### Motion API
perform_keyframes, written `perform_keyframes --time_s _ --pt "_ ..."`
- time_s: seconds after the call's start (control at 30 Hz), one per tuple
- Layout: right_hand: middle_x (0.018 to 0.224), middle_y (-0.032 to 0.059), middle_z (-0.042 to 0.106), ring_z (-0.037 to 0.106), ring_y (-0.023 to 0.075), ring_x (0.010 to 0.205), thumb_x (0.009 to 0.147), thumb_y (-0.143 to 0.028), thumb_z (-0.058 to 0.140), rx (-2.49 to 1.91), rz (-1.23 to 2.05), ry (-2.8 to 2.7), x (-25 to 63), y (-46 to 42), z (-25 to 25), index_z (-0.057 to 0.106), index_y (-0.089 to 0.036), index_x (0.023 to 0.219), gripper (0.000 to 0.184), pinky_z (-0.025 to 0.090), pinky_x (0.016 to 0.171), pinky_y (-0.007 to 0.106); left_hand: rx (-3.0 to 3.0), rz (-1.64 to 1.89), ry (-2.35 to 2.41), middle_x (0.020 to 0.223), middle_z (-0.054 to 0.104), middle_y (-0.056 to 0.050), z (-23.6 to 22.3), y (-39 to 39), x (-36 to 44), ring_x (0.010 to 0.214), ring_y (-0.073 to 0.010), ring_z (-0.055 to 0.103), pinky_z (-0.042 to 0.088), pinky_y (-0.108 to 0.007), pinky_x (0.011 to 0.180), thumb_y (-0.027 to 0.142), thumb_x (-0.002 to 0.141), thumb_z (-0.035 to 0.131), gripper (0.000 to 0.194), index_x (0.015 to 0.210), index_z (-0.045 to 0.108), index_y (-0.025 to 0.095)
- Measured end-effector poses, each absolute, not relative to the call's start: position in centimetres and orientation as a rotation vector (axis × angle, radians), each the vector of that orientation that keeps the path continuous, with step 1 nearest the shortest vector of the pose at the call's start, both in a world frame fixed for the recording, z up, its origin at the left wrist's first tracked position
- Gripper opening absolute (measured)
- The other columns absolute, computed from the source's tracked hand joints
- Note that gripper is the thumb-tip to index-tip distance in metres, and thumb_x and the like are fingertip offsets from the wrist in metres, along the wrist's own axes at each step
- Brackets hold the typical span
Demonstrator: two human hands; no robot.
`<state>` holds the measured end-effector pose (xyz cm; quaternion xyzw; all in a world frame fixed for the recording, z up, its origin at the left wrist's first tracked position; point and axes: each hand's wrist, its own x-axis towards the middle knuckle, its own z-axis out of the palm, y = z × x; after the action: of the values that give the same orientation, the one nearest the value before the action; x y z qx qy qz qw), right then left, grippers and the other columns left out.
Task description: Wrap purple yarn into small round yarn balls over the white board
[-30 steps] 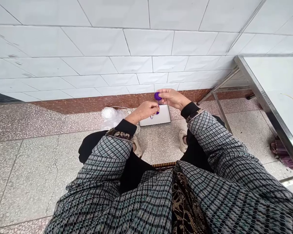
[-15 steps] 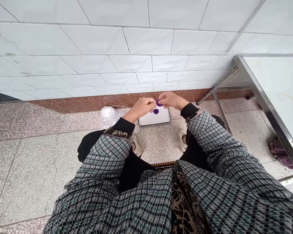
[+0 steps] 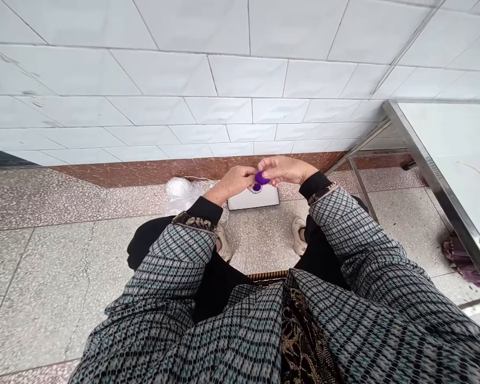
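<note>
My left hand (image 3: 235, 182) and my right hand (image 3: 285, 169) meet in front of me above my knees. Both pinch small purple pieces (image 3: 260, 180), one just above the other; I cannot make out what they are. The fingers of both hands are closed round them. Below the hands a white flat box (image 3: 254, 198) lies on the floor between my feet.
A white ball of thread in a clear bag (image 3: 181, 190) lies on the floor left of the box. A steel-framed table (image 3: 432, 165) stands at the right, with a purple bundle (image 3: 462, 257) under it. A white tiled wall rises ahead.
My hands have come closer together and dropped a little. The two purple pieces, which hung apart on a thread a second ago, are now close together between my fingers.
</note>
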<state>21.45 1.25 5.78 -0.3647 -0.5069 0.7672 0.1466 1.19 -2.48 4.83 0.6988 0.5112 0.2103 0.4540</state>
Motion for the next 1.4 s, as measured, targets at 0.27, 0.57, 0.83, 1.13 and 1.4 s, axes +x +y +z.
perform_keyframes --time_s 0.27,0.57,0.83,1.13,1.4 --pt "0.065 -0.0022 0.066 0.053 0.0058 0.05 0.092 0.006 0.067 -1.441 1.834 -1.429 20.1 1.0 5.2 0.072 -0.014 0.09 0.021 0.048 0.046 0.014 1.702 0.565 1.268 0.06 0.063 0.001 4.9 -2.8 1.5 0.061 -0.0124 0.058 0.046 -0.024 0.065 0.016 0.079 0.054 0.019 0.062 0.061 0.019" --pt "0.068 -0.0001 0.068 0.063 0.0081 0.056 0.099 0.001 0.065 -1.33 2.029 -1.069 19.6 0.7 5.8 0.068 -0.016 0.09 0.019 0.057 0.055 0.015 1.747 0.558 1.257 0.058 0.062 0.001 4.5 -2.9 1.7 0.061 -0.0133 0.061 0.045 -0.024 0.064 0.014 0.08 0.054 0.021 0.061 0.062 0.019" --pt "0.068 -0.0008 0.071 0.064 0.0071 0.055 0.098 0.002 0.064 -1.261 1.943 -1.013 20.0 1.0 6.2 0.066 -0.015 0.091 0.018 0.055 0.056 0.015 1.738 0.472 1.229 0.063 0.064 0.001 3.6 -2.7 1.5 0.063 -0.0139 0.061 0.045 -0.025 0.067 0.017 0.085 0.055 0.021 0.065 0.062 0.019" --pt "0.06 -0.0005 0.068 0.058 0.0079 0.051 0.081 0.005 0.078 -1.407 1.937 -1.759 20.6 0.7 5.2 0.072 -0.012 0.074 0.019 0.047 0.049 0.017 1.845 0.485 1.35 0.058 0.059 0.001 4.0 -2.4 1.2 0.06 -0.0147 0.053 0.037 -0.027 0.062 0.02 0.083 0.053 0.024 0.059 0.056 0.02" --pt "0.066 -0.0008 0.069 0.059 0.0059 0.053 0.094 0.001 0.071 -1.336 1.844 -0.997 20.0 1.6 4.2 0.069 -0.014 0.086 0.017 0.053 0.056 0.015 1.746 0.579 1.258 0.058 0.058 0.003 4.5 -2.9 1.7 0.061 -0.0137 0.057 0.043 -0.025 0.067 0.02 0.083 0.053 0.019 0.064 0.057 0.02"
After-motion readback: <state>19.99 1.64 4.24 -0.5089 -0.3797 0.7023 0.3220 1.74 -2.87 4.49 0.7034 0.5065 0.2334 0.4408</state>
